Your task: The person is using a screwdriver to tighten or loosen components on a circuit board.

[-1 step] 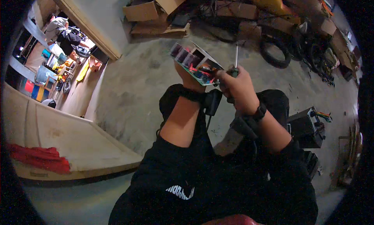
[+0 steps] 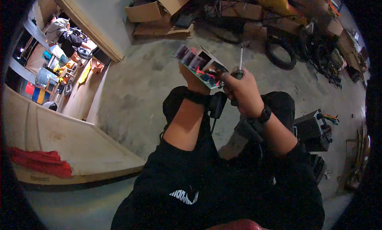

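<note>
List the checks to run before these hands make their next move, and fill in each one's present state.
1. Circuit board supported by the left hand: ok, it is held up off the floor.
2. Screwdriver gripped by the right hand: ok, the fist is closed around the handle.
3. Screwdriver tip off the board: ok, the shaft points away, beyond the fist.
4. Left fingers clear of the board's parts: cannot tell, the board hides most of them.
5. Right thumb off the board: cannot tell, it is at the board's edge.
6. Wrists bare: not ok, a dark watch on the right, a black strap on the left.
</note>
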Tool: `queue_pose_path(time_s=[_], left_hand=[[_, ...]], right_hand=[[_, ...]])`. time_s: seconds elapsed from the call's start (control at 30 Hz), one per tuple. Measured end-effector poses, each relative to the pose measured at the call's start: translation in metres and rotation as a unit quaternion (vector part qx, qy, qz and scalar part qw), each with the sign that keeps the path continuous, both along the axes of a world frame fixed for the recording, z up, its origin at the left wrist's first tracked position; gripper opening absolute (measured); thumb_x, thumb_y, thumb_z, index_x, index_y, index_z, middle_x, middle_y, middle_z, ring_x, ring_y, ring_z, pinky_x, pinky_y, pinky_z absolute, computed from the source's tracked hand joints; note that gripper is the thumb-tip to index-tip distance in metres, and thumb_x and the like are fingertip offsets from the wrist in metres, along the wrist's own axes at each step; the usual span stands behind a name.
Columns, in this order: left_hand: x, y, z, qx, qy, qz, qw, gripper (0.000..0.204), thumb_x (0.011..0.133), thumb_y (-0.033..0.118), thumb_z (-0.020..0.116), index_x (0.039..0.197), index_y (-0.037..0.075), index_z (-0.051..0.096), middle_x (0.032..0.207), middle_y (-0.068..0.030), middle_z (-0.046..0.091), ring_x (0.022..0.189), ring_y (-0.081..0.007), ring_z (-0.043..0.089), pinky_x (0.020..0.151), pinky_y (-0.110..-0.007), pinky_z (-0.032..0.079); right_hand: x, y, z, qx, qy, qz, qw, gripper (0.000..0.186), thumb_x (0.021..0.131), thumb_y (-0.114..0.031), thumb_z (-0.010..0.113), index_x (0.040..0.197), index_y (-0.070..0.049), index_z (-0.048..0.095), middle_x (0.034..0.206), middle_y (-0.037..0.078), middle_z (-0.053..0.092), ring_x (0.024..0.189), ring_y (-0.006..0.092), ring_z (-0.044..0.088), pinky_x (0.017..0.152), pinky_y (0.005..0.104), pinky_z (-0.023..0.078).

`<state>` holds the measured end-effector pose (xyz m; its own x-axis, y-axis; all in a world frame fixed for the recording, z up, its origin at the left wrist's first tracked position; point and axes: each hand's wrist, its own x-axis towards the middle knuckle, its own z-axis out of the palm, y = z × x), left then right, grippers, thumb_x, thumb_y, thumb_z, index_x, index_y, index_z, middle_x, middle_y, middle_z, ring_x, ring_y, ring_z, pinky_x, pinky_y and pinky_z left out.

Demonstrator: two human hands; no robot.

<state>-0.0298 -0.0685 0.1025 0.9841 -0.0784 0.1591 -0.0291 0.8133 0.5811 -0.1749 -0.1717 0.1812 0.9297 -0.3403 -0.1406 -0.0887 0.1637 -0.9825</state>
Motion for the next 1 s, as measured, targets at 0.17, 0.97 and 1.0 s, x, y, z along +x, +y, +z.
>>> queue_pose_path(time_s=[0.17, 0.97, 1.0], left_hand=[[-0.017, -0.009, 0.017, -0.055, 0.025, -0.014, 0.998, 0.008, 0.099, 0.017, 0.053, 0.092, 0.012, 0.054, 0.077, 0.0, 0.056, 0.063, -0.0135, 0.061, 0.057, -0.03, 0.055], [-0.005, -0.003, 0.0, 0.133, -0.145, 0.063, 0.978, 0.013, 0.103, 0.021, 0.05, 0.097, 0.01, 0.053, 0.086, -0.0036, 0.062, 0.072, -0.0178, 0.067, 0.064, -0.033, 0.059], [-0.006, -0.002, 0.0, -0.023, -0.082, -0.065, 0.994, 0.014, 0.103, 0.021, 0.05, 0.096, 0.01, 0.054, 0.086, -0.0036, 0.062, 0.072, -0.018, 0.067, 0.065, -0.033, 0.059]], right_hand=[[0.0, -0.004, -0.004, 0.02, 0.007, 0.01, 1.0, 0.029, 0.088, -0.025, 0.077, 0.097, -0.007, 0.055, 0.066, -0.001, 0.054, 0.05, 0.0078, 0.049, 0.042, 0.0242, 0.033], [-0.001, -0.003, -0.008, -0.028, 0.016, 0.033, 0.999, 0.036, 0.091, -0.032, 0.075, 0.102, -0.006, 0.053, 0.071, 0.0, 0.055, 0.053, 0.0088, 0.05, 0.044, 0.0251, 0.036], [-0.001, -0.003, -0.008, -0.027, 0.017, 0.031, 0.999, 0.036, 0.09, -0.032, 0.076, 0.103, -0.006, 0.053, 0.072, 0.0, 0.056, 0.053, 0.0088, 0.05, 0.044, 0.025, 0.036]])
